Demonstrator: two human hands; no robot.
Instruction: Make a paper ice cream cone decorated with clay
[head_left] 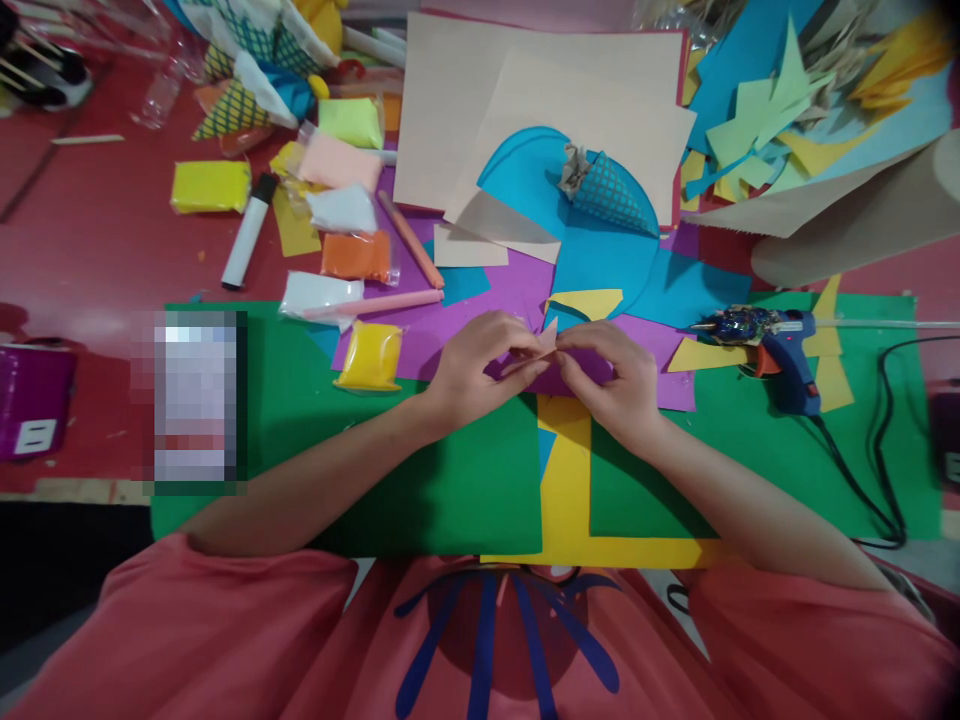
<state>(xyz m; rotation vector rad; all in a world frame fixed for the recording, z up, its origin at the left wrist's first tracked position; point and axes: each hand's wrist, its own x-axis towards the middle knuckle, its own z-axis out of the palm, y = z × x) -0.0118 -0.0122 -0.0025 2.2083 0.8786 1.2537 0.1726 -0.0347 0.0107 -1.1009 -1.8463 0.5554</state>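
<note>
A small piece of pale pink paper (551,336) is pinched between the fingertips of both hands, near the middle of the view. My left hand (480,365) holds it from the left, thumb below and fingers curled above. On its right edge, my right hand (615,375) is closed with thumb and index finger together. Beneath the hands lies purple paper (502,285). Just beyond them are a yellow paper scrap (589,302) and a blue paper shape (600,265) with a patterned blue cone (611,190) on it.
A blue glue gun (791,360) with its cable lies at the right on green sheets (450,490). Clay packets, including a yellow one (371,357), and a marker (247,235) are at the left. Beige sheets (457,110) lie behind; a blurred-out phone-like object (196,400) is left.
</note>
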